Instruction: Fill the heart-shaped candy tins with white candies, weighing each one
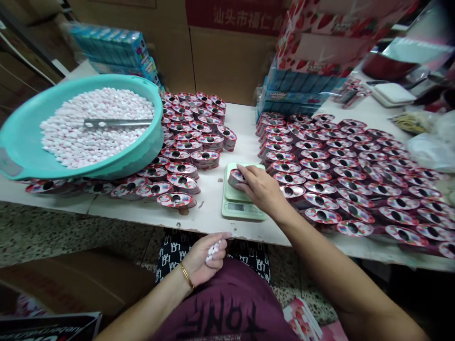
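A small oval tub with a red-and-white top sits on a pale green plastic scale, pinched between the thumb and fingers of the right hand. It looks light and smooth, perhaps slippery, with thin walls that might dent; its opposite sides seem the surest hold. Nearer and left, the left hand curls around small white pellets, probably hard and apt to roll.

White table with oval containers and pale-green scale.
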Tool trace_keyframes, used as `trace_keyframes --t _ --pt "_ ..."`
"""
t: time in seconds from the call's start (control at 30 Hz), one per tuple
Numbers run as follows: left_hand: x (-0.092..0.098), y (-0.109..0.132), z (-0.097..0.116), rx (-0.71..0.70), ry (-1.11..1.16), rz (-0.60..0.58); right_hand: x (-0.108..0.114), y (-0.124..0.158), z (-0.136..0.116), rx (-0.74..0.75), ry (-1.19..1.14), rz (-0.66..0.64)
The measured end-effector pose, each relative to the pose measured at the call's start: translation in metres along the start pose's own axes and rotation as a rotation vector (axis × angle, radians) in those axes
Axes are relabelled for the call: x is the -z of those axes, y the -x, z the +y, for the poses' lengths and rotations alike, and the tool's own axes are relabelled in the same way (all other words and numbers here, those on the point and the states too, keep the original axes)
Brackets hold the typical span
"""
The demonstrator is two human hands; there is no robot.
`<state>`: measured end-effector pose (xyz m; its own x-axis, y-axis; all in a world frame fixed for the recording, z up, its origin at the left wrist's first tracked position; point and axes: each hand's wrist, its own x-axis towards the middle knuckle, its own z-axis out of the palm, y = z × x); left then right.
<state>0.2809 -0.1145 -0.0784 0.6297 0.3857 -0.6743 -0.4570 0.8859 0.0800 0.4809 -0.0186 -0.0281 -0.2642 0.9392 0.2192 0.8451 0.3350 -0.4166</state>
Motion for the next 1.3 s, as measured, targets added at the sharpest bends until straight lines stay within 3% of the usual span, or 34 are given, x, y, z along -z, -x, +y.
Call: trace_keyframes --t 0.07,0.17,0.27,0.37,0.5,0.9,1.0,1.1,1.2,1.3 --pt "-0.009 0.004 0.007 -0.113 -0.048 0.005 -0.006 0.003 -0.003 -0.139 -0.256 0.111" --pt "-0.022 0.009 0.018 -0.266 -0.171 0.028 -0.020 0.019 -0.018 -0.444 -0.829 0.332" --pt "-0.032 0.010 0.025 -0.390 -0.358 0.061 -0.042 0.037 -0.041 -0.645 -1.238 0.342" --pt "-0.036 0.007 0.027 -0.452 -0.543 0.073 -0.058 0.046 -0.058 -0.687 -1.279 0.328" --pt "-0.036 0.000 0.029 -0.400 -0.686 0.113 -0.059 0.047 -0.060 -0.677 -1.223 0.362" --pt "-0.033 0.013 0.039 -0.433 -0.758 0.175 -0.056 0.045 -0.065 -0.941 -1.785 0.430" --pt "-0.027 0.009 0.040 -0.399 -0.637 0.133 -0.057 0.044 -0.063 -0.954 -1.827 0.419" --pt "-0.024 0.002 0.038 -0.371 -0.511 0.078 -0.049 0.044 -0.054 -0.920 -1.714 0.433" --pt "-0.025 -0.006 0.035 -0.373 -0.434 0.028 -0.028 0.043 -0.045 -0.797 -1.399 0.367" --pt "-0.033 -0.013 0.033 -0.395 -0.422 -0.015 -0.004 0.038 -0.040 -0.509 -0.963 0.165"
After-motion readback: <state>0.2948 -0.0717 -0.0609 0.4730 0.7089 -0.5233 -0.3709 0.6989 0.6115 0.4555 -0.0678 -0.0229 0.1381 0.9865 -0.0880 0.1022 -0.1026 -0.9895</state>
